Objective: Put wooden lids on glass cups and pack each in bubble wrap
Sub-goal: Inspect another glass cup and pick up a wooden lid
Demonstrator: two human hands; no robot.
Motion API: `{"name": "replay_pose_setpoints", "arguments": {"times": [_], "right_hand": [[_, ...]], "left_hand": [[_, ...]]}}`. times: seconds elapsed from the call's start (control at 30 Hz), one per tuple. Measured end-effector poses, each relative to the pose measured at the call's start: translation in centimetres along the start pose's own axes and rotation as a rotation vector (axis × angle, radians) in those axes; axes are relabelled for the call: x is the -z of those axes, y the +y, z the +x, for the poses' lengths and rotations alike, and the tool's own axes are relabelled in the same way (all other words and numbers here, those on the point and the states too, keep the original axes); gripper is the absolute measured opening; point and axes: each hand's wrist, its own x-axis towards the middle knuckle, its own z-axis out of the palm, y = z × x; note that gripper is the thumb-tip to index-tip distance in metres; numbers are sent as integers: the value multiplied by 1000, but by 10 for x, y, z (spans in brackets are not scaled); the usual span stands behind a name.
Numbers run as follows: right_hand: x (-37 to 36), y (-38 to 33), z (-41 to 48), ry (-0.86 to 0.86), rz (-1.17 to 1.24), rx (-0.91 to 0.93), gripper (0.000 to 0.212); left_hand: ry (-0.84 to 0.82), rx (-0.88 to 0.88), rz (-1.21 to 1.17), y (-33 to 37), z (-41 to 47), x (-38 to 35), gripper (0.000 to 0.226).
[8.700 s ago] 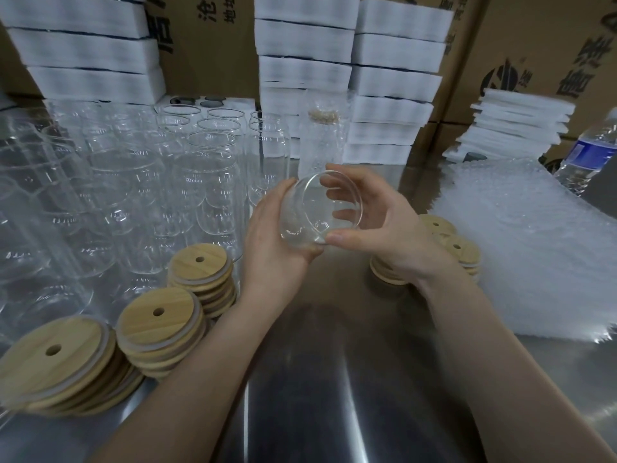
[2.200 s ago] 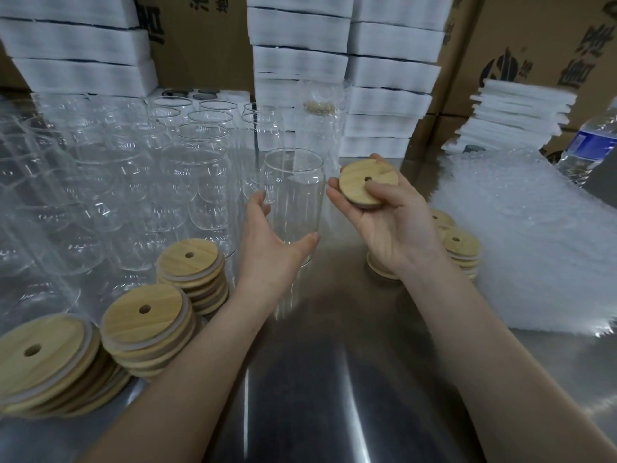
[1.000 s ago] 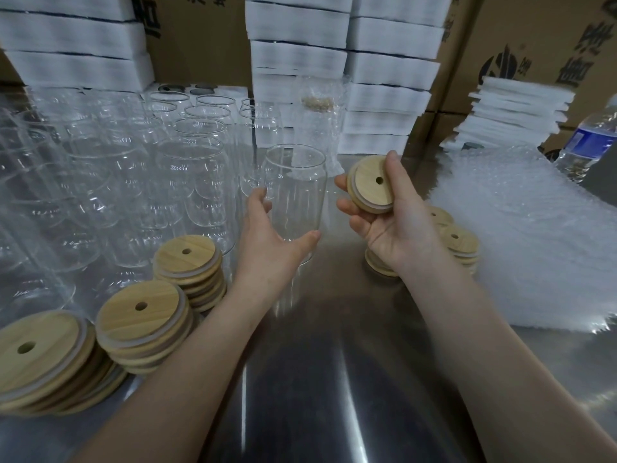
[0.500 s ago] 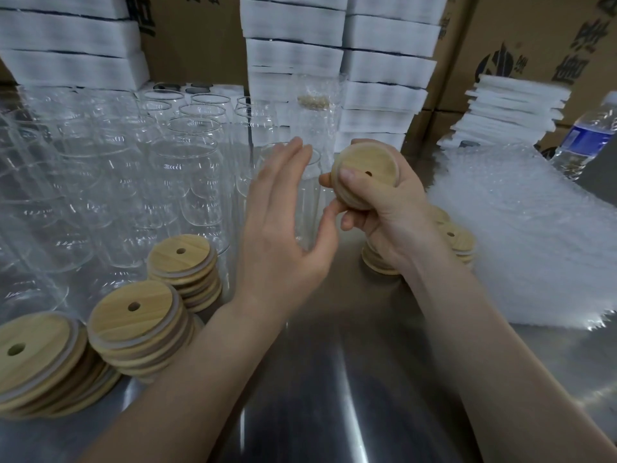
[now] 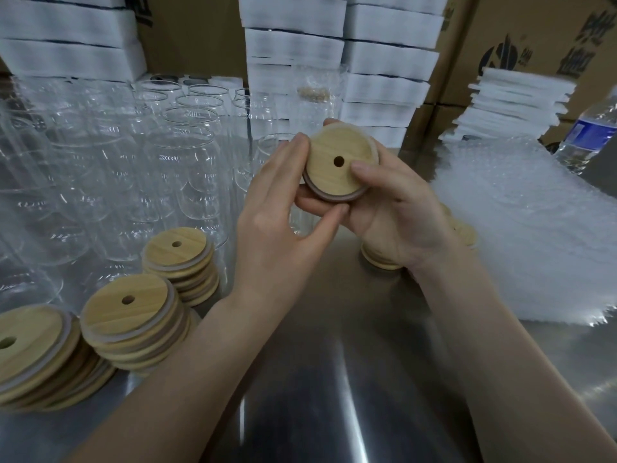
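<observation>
Wooden lid (image 5: pixel 340 162) gripped by R hand (image 5: pixel 400 222), L hand (image 5: pixel 277 228) fingers straight, touching its left rim, over steel table (image 5: pixel 334 379).

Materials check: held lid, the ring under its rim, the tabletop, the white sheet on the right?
The lid looks like pale wood or bamboo, matte, with grain lines. Its ring is greyish, smooth, probably silicone; unconfirmed. The tabletop is brushed metal, likely stainless: streaky reflections. The sheet is clear plastic bubble wrap, glinting bubbles.
</observation>
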Motion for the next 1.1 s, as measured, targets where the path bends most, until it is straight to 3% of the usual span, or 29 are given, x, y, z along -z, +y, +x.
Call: {"name": "replay_pose_setpoints", "arguments": {"times": [0.23,0.33,0.53,0.63,0.9,1.0,1.1], "right_hand": [[-2,2,0,-1,38,-56,39],[-1,2,2,23,44,-31,42],[9,-1,4,199,88,77,57],[12,0,4,335,63,122,55],[11,9,6,566,-118,195,37],[9,13,7,586,-302,234,37],[8,16,6,584,-452,310,29]], "left_hand": [[-12,16,16,1,0,1,67],[-40,42,45,-2,1,1,81],[-53,314,-64,-18,-1,-5,111],[-109,463,-118,-29,-2,-9,118],[-162,698,-224,-50,-3,-14,106],[-114,686,-204,-51,-5,-16,98],[-93,563,-85,-48,-6,-16,96]]}}
